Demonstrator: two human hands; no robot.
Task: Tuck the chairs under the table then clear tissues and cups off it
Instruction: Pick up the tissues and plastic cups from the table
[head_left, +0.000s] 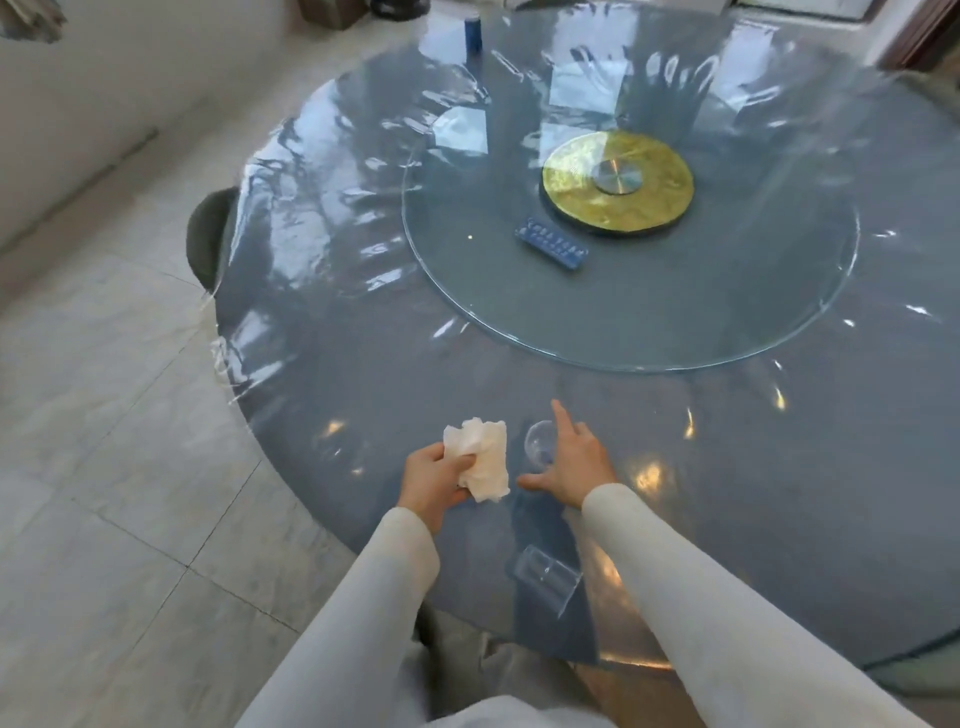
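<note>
The left grip (434, 478) is closed round a crumpled tissue (480, 457) above the near part of the worktop (322, 364); the right grip (576, 462) is spread open, fingers straight, just beside a clear cup (540, 447) and not yet round it. Hazard: the cup is transparent and probably light, and the film-covered surface is glossy; a sideways brush from the open fingers could tip or skid it. A second clear cup (548, 577) lies on its side by the right forearm; a sleeve could roll it off.
</note>
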